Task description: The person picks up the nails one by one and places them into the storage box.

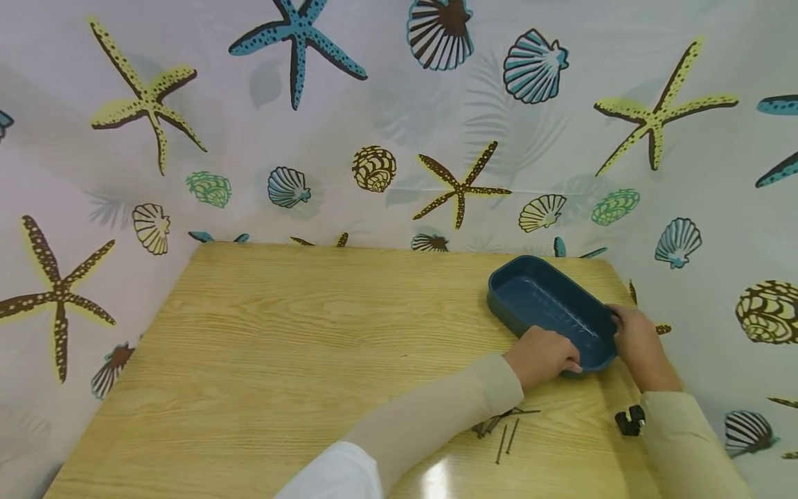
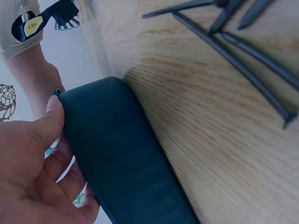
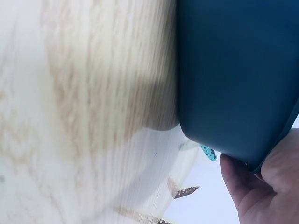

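Observation:
A dark blue plastic bin (image 1: 530, 298), rectangular with rounded corners, sits on the right part of the table, its inside showing bare in the head view. My left hand (image 1: 541, 357) holds the rim of its near long side; in the left wrist view the thumb (image 2: 55, 112) presses the rim from outside while the fingers curl over the inner side. At the right end, my right hand (image 1: 639, 346) pinches the rim near a corner. The right wrist view shows that hand (image 3: 275, 182) below the bin's wall (image 3: 233, 84).
Several dark nails (image 1: 503, 440) lie on the wooden table (image 1: 299, 333) beside and under the left forearm; they loom large in the left wrist view. A black wrist device (image 1: 630, 421) is at the right cuff. A curtain with starfish and shells (image 1: 374, 104) surrounds the table.

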